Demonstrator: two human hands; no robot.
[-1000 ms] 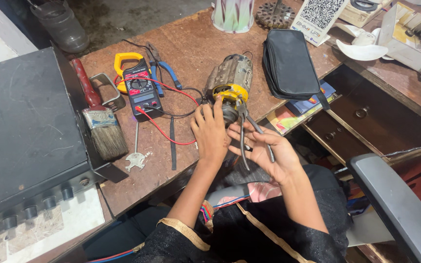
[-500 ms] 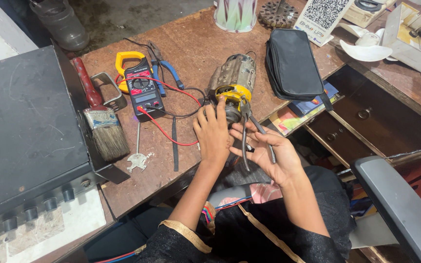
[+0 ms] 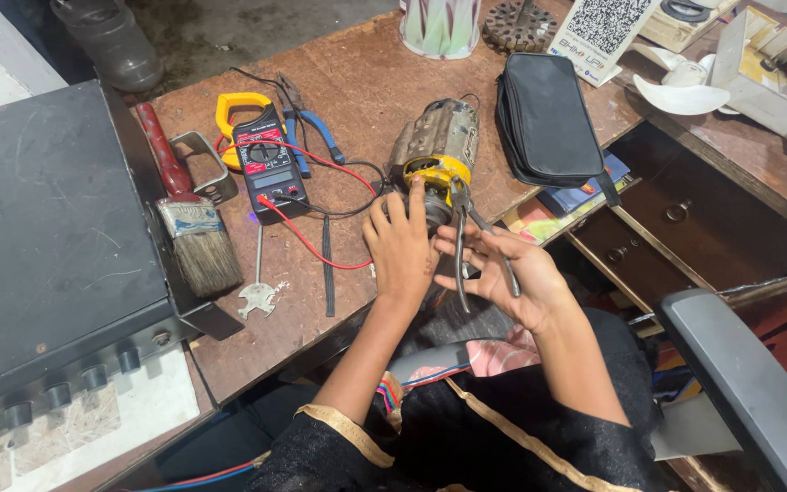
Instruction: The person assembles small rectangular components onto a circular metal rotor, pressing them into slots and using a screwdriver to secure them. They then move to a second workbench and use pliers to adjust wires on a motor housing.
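Note:
An electric motor [image 3: 436, 137] with a yellow end piece lies at the front edge of the wooden bench [image 3: 348, 82]. My left hand [image 3: 403, 246] rests against that yellow end, one finger pointing up onto it. My right hand [image 3: 512, 273] grips a pair of metal pliers [image 3: 463, 228] by the handles, with the jaws at the motor's yellow end. A clamp meter [image 3: 264, 164], black with a yellow jaw, lies to the left of the motor, its red and black leads trailing toward the motor.
A paintbrush [image 3: 191, 223] with a red handle, a small key-like tool [image 3: 257, 292] and blue-handled pliers [image 3: 307, 123] lie on the left of the bench. A black box [image 3: 38, 237] sits far left. A black pouch [image 3: 544, 118] lies right of the motor, above open drawers [image 3: 649, 228]. A chair arm [image 3: 749, 383] is at lower right.
My hands hold much the same pose at the motor; the pliers have shifted slightly in my right hand. The view has drifted a little.

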